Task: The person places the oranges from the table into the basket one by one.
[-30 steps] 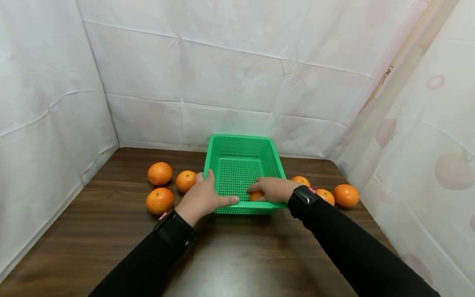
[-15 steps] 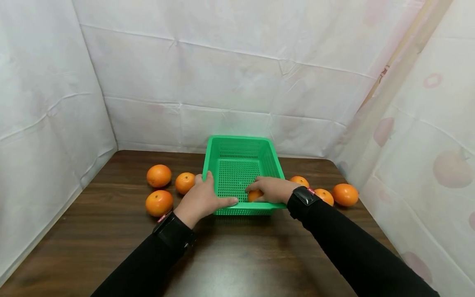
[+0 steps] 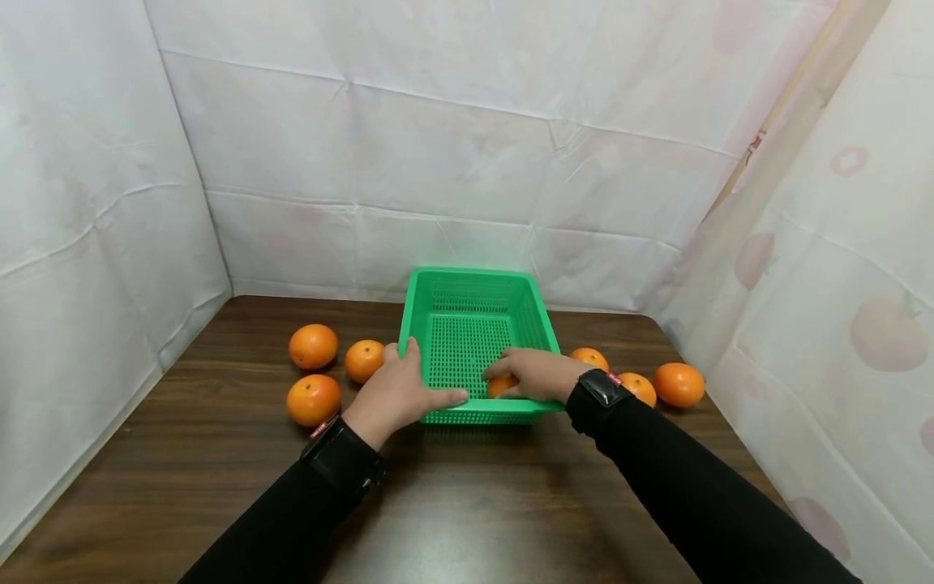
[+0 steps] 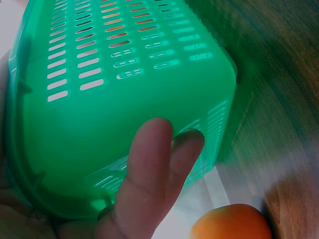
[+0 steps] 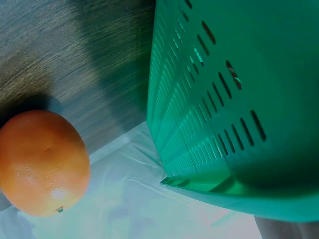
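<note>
A green plastic basket (image 3: 470,273) with slotted walls stands on the wooden table against the back cloth. My left hand (image 3: 397,389) holds its near left corner, the thumb along the front rim. In the left wrist view the fingers (image 4: 148,169) lie against the basket's outer wall. Inside the basket, by the near right corner, my right hand (image 3: 538,373) grips an orange (image 3: 500,385), partly covered by the fingers. The right wrist view shows the basket's outer wall (image 5: 269,169) but neither the hand's fingers nor the held orange.
Left of the basket lie three oranges, the nearest one (image 3: 314,400) close to my left wrist. On the right are three more, one (image 3: 679,384) farthest out and two partly behind my right forearm. White cloth (image 3: 438,146) hangs behind and on both sides.
The whole view has shifted very slightly. Both hands, the basket and the oranges keep their places relative to each other.
</note>
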The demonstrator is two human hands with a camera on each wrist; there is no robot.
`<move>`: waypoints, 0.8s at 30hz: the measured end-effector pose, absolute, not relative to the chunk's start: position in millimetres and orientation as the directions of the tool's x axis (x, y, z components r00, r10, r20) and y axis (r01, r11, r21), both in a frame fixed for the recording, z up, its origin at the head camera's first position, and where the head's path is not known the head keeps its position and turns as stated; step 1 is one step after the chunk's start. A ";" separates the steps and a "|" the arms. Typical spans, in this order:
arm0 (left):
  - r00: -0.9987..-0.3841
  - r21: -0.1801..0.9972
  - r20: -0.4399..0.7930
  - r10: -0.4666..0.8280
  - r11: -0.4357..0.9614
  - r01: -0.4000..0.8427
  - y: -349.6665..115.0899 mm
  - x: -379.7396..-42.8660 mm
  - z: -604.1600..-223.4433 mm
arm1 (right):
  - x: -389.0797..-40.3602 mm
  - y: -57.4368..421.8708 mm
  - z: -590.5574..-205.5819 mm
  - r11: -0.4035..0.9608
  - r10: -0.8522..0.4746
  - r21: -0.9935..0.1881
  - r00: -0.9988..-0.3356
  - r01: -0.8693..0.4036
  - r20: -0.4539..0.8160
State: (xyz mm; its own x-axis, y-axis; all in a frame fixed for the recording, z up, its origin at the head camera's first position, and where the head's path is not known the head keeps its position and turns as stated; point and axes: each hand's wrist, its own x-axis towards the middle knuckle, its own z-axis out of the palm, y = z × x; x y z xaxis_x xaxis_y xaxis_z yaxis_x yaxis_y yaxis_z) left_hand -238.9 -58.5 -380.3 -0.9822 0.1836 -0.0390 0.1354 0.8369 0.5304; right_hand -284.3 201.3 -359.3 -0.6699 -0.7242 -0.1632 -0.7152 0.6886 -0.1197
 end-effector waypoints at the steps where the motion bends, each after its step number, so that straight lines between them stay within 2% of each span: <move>1: -0.982 0.531 -0.042 0.185 0.837 0.135 -58.8 -238.2 -380.5 | -284.0 201.4 -359.7 0.685 -0.728 -0.124 -0.667 -0.718 -0.159; 24: -0.984 0.523 -0.040 0.175 0.843 0.129 -57.5 -236.6 -378.6 | -279.9 209.7 -363.7 0.685 -0.725 -0.131 -0.688 -0.717 -0.022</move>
